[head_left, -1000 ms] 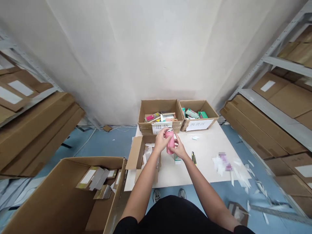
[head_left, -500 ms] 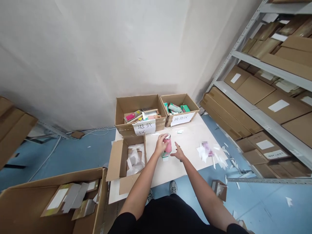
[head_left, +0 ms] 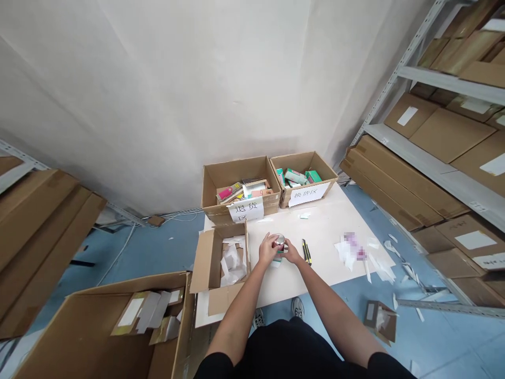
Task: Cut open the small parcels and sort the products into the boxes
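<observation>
Can (head_left: 280, 240) is upright left of the cutter (head_left: 306, 252), gripped in my left hand (head_left: 269, 249); my right hand (head_left: 292, 252) curls close, seemingly to steady things, though I can't tell whether it grips. The half-hidden carton (head_left: 275, 262) also sits left of the cutter.

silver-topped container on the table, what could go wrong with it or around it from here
The silver-topped container might tip if the left grip loosens; what supports it underneath is hidden.
The right grip could brush the yellow-and-black cutter lying close by; I can't tell whether its blade is out.
The left forearm might bump the flap of the open carton.
</observation>
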